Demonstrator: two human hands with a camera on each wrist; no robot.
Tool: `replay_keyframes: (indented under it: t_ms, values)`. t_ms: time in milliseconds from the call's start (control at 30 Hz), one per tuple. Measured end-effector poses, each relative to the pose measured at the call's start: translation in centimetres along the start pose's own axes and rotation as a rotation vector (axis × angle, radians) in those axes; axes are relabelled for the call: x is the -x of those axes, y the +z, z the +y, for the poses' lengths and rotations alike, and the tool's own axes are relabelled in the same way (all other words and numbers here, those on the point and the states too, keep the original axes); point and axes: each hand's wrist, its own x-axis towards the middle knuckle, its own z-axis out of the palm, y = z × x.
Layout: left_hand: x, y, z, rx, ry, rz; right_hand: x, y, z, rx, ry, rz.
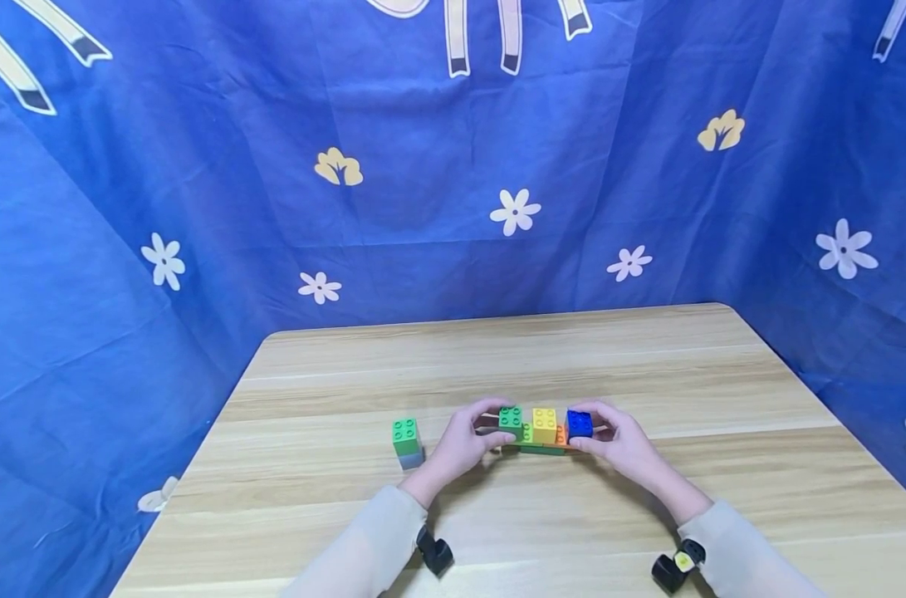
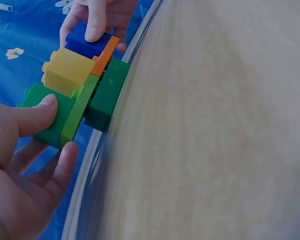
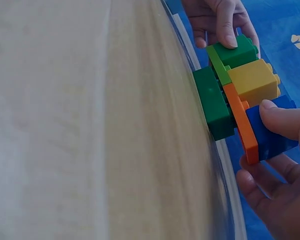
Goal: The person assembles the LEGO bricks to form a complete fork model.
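A toy block build stands in front of me in the head view. Its base is a dark green brick, topped by a thin lime green plate and a thin orange plate end to end. On the plates sit a green brick at left, a yellow brick in the middle and a blue brick at right. My left hand pinches the green brick's end, thumb on its near side. With thumb and fingers, my right hand grips the blue brick's end. Some fingertips are hidden behind the bricks.
Left of the build, a green brick is stacked on a grey-blue brick, close to my left wrist. The wood-patterned table ends at a blue printed cloth hanging behind and along the sides.
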Motion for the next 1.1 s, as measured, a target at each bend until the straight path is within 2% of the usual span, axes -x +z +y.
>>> replay_keyframes:
  t_ms: [67,267,333,633,900,1100]
  values:
    - [0.0,0.0,0.1,0.003,-0.009,0.000,0.0,0.0,0.0,0.003,0.008,0.006]
    - [-0.8,0.0,-2.7,0.018,-0.019,0.009,0.0,0.2,0.0,0.004,0.016,0.028]
    - [-0.9,0.0,-3.0,0.018,-0.010,0.012,0.0,0.2,0.0,0.006,0.019,0.033]
    - [-0.8,0.0,-2.7,-0.009,0.007,0.016,0.0,0.1,-0.3,-0.012,0.044,0.004]
    - [-1.1,-0.1,-2.3,-0.048,-0.009,0.026,-0.5,-0.3,-0.5,-0.008,0.106,-0.032]
    - [-0.6,0.0,-1.8,-0.039,-0.021,0.017,-0.5,-0.2,-0.7,0.004,0.097,-0.041]
